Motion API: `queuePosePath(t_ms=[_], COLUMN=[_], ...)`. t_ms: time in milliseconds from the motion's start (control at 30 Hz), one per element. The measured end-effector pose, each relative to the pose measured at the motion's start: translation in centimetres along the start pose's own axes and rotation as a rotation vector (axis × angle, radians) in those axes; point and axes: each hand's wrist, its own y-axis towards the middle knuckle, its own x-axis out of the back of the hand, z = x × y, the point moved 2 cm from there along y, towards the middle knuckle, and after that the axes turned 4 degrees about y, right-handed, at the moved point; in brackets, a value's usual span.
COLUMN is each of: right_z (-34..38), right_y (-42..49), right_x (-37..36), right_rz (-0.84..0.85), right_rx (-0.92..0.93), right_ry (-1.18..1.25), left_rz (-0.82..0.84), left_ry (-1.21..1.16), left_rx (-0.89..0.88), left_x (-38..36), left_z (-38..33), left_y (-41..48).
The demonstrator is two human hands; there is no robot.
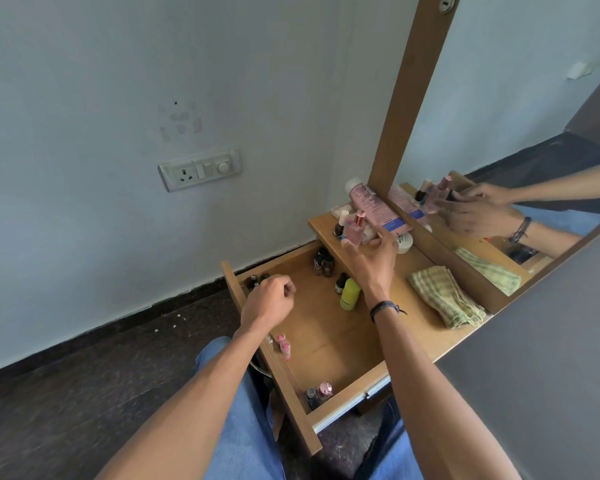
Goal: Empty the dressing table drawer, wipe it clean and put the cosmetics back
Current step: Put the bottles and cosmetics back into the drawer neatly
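Left hand (pixel 269 297) curled, right hand (pixel 371 255) fingers spread

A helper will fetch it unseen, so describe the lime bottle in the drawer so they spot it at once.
Below the mirror, find the open wooden drawer. Against its side nearest the tabletop stands the lime bottle, beside a small dark bottle. It is the only bright yellow-green thing there; its neighbours are dark or pink.
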Motion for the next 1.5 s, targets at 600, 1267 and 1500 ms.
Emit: queuePosePath(t_ms=[600,1267,1500], right_z=[1.1,-6.4,-7.5], right_y=[-1.7,-9.9,-10.1], right_x=[0.2,-2.2,-2.0], right_rz=[0.007,0.443,0.493], right_rx=[0.143,0.155,0.153], right_ry=[-0.135,-0.428,-0.404], left_rz=[-0.027,-0.579,-0.490], left_ry=[-0.028,-0.532,-0.469], left_rx=[0.005,0.161,0.110], left_x=[-0.1,1.7,1.5], left_z=[0.2,1.2,1.0], left_y=[0.3,-1.2,-0.9])
